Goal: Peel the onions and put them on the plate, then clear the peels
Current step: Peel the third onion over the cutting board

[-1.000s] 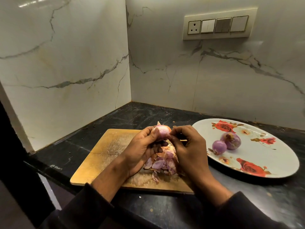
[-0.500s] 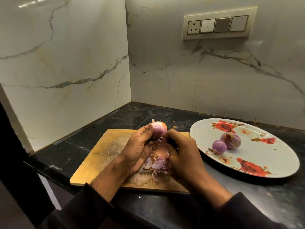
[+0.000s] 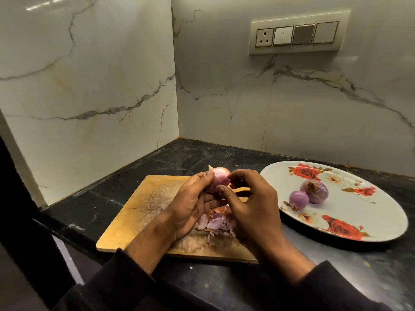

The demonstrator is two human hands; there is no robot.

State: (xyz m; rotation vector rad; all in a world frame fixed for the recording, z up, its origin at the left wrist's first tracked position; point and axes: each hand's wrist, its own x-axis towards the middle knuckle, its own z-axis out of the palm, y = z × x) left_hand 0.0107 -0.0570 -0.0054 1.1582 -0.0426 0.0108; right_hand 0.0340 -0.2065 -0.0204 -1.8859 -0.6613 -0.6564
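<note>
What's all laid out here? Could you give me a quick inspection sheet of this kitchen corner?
Surface: dark counter with a wooden board.
Job's things: onion held above the board; two peeled onions on the plate; peels piled on the board.
Clutter: small specks on the counter.
Hands: left hand grips the onion; right hand fingers at it.
Cables: nothing seen.
Surroundings: marble walls, switch panel.

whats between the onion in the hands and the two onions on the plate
In the head view, the right hand lies between the held onion and the plate, then a bare strip of black counter.
</note>
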